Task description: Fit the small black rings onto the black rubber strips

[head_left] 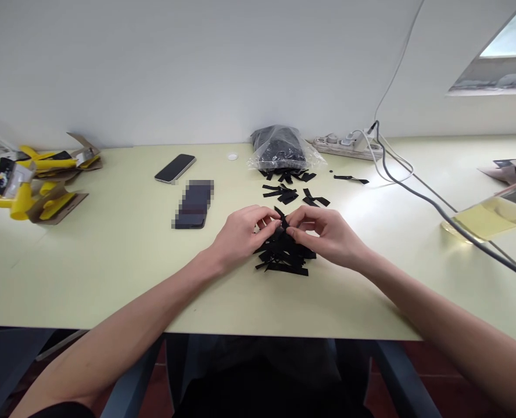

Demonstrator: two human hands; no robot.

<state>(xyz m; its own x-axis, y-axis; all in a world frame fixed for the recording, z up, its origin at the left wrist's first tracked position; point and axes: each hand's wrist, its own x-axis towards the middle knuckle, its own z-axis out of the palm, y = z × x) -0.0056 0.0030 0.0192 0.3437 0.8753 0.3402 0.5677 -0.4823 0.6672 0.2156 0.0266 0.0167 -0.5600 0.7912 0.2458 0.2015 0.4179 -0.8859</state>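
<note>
Both hands meet over a pile of short black fabric strips (286, 255) near the middle of the table. My left hand (244, 232) pinches one black strip (280, 216) from the left, thumb and fingers closed. From the right, my right hand (321, 232) grips the same strip between thumb and forefinger. Just beyond the hands lie more loose black strips (282, 191), some folded or crossed like small bows (315, 198). A clear plastic bag (282, 148) full of dark pieces stands behind them against the wall.
Two phones, one dark (175, 168) and one partly blurred out (194, 203), lie to the left. Yellow items in cardboard packaging (44, 180) sit at far left. A power strip (347, 148) with cables (436, 209) runs along the right, near a yellow transparent packet (488, 220).
</note>
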